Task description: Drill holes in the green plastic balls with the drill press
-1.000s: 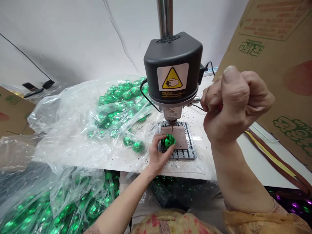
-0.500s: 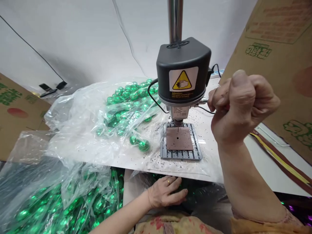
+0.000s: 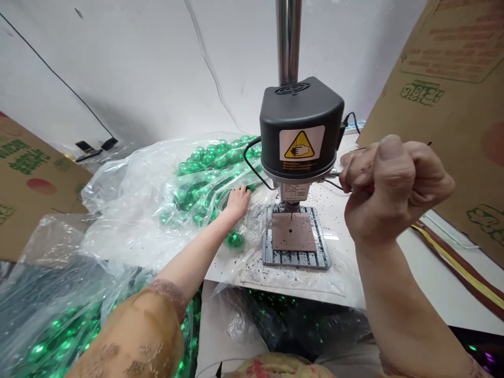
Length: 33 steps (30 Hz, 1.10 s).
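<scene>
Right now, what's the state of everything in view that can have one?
Right hand: closed on lever
Left hand: at green balls, grip unclear
Drill press: bit above board; spinning or not, unclear
Board: flat on metal base, holed
Green balls: heaped, partly under plastic
Plastic: crumpled

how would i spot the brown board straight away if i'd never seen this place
Find the black drill with the yellow warning triangle, mounted on a shiny pole. Below it sits a grey grooved plate, with the board lying on top. The board is brown and smooth, with one dark hole, unlike the slotted plate around it.
</scene>
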### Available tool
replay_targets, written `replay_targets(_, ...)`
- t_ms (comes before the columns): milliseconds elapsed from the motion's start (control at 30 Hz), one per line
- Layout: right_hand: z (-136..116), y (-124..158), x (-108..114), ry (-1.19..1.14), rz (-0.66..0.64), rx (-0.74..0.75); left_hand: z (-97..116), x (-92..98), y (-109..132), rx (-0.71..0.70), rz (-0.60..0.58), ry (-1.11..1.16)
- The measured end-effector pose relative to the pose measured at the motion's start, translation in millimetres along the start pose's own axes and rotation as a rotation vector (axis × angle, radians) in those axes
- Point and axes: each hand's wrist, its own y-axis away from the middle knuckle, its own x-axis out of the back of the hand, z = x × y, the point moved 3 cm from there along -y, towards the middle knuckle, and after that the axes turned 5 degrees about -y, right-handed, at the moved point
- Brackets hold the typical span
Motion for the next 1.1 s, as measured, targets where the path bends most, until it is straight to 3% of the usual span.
replay_targets(133,1.0,1.7,0.7,-0.013,0.005,0.004,-9.2,-7.8,-4.8,-0.003,-0.012,-0.013)
replay_targets(300,2.2,1.8,1.5,-0.021,-0.033,0.034,-17.2,-2.4,-4.2,-0.061,-0.026,0.03)
replay_targets(533,0.9,1.7,0.8,-0.031,-0.059,0.049,-13.4,3.7,29.6,-0.251,0.002,0.555)
replay_targets(700,1.6,4.0,2.7,0.041,-0.024,0.023,-3.0,-3.8,41.4,-0.102,-0.074,0.803)
replay_targets(833,3.0,4.2,3.9,0.004,-0.036,0.024,11.5,6.3,46.0,0.092,-0.068,1.318)
replay_targets(933,4.2,4.0,4.7,0.001,-0.041,0.028,27.8,11.5,52.4,0.146,-0.099,1.667)
replay_targets(1100,3.6,4.0,4.3,-0.026,-0.033,-0.003,47.4,1.2,67.9,0.216,-0.062,1.719)
